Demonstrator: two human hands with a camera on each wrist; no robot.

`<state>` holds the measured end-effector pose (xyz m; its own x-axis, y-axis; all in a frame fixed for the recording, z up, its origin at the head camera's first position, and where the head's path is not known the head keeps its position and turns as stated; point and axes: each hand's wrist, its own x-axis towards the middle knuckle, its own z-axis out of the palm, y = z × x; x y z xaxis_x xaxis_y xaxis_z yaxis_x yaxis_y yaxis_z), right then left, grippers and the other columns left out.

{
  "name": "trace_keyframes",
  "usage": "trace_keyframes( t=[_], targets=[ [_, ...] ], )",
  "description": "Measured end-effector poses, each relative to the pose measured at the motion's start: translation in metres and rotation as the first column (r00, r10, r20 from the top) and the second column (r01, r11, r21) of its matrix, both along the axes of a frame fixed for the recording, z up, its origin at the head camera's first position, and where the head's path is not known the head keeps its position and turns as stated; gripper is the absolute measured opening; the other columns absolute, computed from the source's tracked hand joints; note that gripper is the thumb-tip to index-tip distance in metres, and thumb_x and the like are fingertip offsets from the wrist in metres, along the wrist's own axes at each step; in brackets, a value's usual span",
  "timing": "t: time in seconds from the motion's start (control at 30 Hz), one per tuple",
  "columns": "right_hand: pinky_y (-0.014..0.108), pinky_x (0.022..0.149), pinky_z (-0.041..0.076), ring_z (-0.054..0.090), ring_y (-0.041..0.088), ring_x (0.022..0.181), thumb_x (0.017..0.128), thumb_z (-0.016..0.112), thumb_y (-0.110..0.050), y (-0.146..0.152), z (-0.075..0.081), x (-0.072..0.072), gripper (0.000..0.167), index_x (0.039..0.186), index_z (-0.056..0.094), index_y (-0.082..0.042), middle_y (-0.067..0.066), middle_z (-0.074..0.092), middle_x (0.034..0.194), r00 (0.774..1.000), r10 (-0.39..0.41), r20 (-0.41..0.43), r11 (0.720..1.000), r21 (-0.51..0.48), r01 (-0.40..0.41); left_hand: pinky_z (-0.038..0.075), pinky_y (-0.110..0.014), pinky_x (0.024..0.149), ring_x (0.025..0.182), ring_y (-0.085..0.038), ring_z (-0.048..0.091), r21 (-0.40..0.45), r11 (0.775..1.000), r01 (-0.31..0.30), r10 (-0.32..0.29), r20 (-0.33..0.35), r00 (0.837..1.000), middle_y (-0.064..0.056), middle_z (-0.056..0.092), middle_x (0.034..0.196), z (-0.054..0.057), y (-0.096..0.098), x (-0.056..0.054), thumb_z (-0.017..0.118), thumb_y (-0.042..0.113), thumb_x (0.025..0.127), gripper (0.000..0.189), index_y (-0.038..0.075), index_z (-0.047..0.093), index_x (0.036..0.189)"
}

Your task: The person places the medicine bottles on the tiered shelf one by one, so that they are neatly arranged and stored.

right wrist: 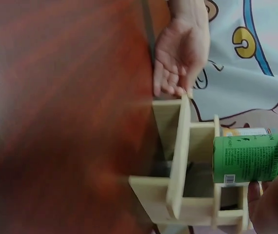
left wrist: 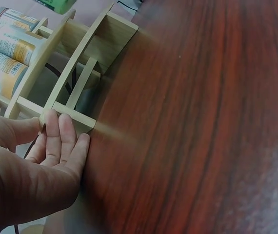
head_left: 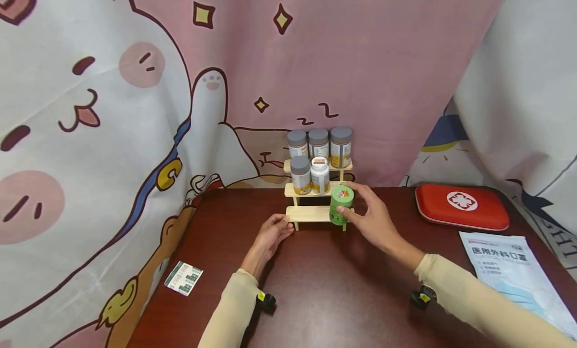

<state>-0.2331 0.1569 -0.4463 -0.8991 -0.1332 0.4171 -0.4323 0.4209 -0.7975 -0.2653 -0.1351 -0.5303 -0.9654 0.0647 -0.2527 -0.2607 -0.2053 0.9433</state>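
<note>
A three-step wooden shelf (head_left: 310,214) stands at the back of the table. My left hand (head_left: 270,235) pinches the left end of its lowest step between thumb and fingers, as the left wrist view (left wrist: 46,161) shows closer. My right hand (head_left: 376,222) grips a green canister (head_left: 336,214) with a label on its lid. In the right wrist view, the canister (right wrist: 246,158) hangs above the lowest step, with a gap beneath its base. On the middle step are a grey-lidded bottle (head_left: 300,177) and a white-lidded bottle (head_left: 320,178). Three grey-lidded bottles (head_left: 318,145) fill the top step.
A red first-aid case (head_left: 437,203) lies at the right rear of the dark wood table (head_left: 333,298). In front of it is a face-mask packet (head_left: 505,268). A small printed packet (head_left: 184,278) lies at left. A cartoon-printed curtain (head_left: 360,52) hangs behind.
</note>
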Motion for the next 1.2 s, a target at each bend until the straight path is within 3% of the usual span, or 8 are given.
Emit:
trace_keyframes(
  t=[0.23, 0.43, 0.57, 0.67, 0.73, 0.93, 1.2],
  targets=[
    [0.049, 0.101, 0.058, 0.059, 0.018, 0.121, 0.093, 0.084, -0.023, 0.003, 0.012, -0.018, 0.063, 0.15, 0.058, -0.024, 0.006, 0.057, 0.137, 0.998, -0.017, -0.057, 0.998, 0.054, 0.02, 0.061, -0.036, 0.102, 0.085, -0.011, 0.07, -0.01, 1.0, 0.007, -0.007, 0.009, 1.0, -0.001, 0.068, 0.091, 0.0, 0.001, -0.001, 0.059, 0.011, 0.109, 0.015, 0.002, 0.057, 0.122],
    [0.057, 0.104, 0.056, 0.059, 0.025, 0.121, 0.094, 0.083, -0.024, 0.005, 0.015, -0.031, 0.061, 0.15, 0.058, -0.023, 0.011, 0.056, 0.131, 0.999, 0.007, -0.049, 1.0, 0.023, -0.006, 0.062, -0.034, 0.099, 0.083, -0.011, 0.07, 0.003, 1.0, -0.001, 0.001, 0.009, 1.0, -0.001, 0.068, 0.089, 0.0, 0.001, -0.002, 0.059, 0.011, 0.108, 0.012, 0.004, 0.058, 0.119],
    [0.037, 0.102, 0.058, 0.061, 0.026, 0.119, 0.095, 0.083, -0.026, 0.006, 0.018, -0.038, 0.061, 0.15, 0.058, -0.023, 0.011, 0.055, 0.132, 1.0, 0.014, -0.016, 1.0, 0.023, -0.014, 0.062, -0.031, 0.096, 0.083, -0.01, 0.07, 0.005, 1.0, -0.004, 0.004, 0.019, 1.0, 0.001, 0.068, 0.088, -0.001, 0.0, -0.002, 0.059, 0.011, 0.109, 0.012, 0.005, 0.058, 0.119],
    [0.017, 0.092, 0.054, 0.062, 0.024, 0.113, 0.094, 0.083, -0.024, 0.006, 0.021, -0.043, 0.06, 0.149, 0.059, -0.02, 0.012, 0.055, 0.132, 1.0, 0.001, -0.017, 1.0, 0.013, -0.001, 0.063, -0.031, 0.096, 0.083, -0.01, 0.07, 0.0, 1.0, -0.001, 0.001, 0.019, 1.0, 0.001, 0.068, 0.088, -0.001, 0.0, -0.002, 0.059, 0.011, 0.109, 0.013, 0.004, 0.058, 0.119],
    [0.01, 0.087, 0.051, 0.063, 0.022, 0.107, 0.094, 0.084, -0.021, 0.007, 0.021, -0.046, 0.06, 0.148, 0.059, -0.019, 0.013, 0.055, 0.131, 1.0, -0.01, -0.023, 1.0, 0.004, 0.01, 0.063, -0.032, 0.097, 0.083, -0.01, 0.07, 0.004, 1.0, -0.002, 0.002, 0.021, 1.0, 0.001, 0.068, 0.088, -0.002, 0.0, -0.003, 0.059, 0.011, 0.108, 0.012, 0.005, 0.058, 0.119],
    [0.007, 0.087, 0.052, 0.06, 0.019, 0.11, 0.094, 0.083, -0.016, 0.008, 0.019, -0.057, 0.061, 0.15, 0.057, -0.015, 0.015, 0.054, 0.13, 0.999, -0.02, -0.036, 0.999, -0.049, 0.018, 0.063, -0.031, 0.095, 0.082, -0.01, 0.07, 0.015, 1.0, 0.001, -0.002, 0.007, 1.0, 0.0, 0.069, 0.088, -0.002, 0.0, -0.002, 0.059, 0.011, 0.109, 0.012, 0.004, 0.058, 0.119],
    [0.005, 0.087, 0.048, 0.063, 0.03, 0.117, 0.09, 0.085, -0.01, 0.004, 0.016, -0.067, 0.064, 0.148, 0.058, -0.013, 0.019, 0.055, 0.131, 0.996, -0.063, -0.056, 0.991, -0.119, 0.056, 0.061, -0.036, 0.102, 0.083, -0.011, 0.07, 0.005, 1.0, 0.004, -0.004, 0.006, 1.0, -0.002, 0.068, 0.091, -0.002, -0.001, -0.003, 0.058, 0.01, 0.109, 0.012, 0.004, 0.058, 0.119]
  ],
)
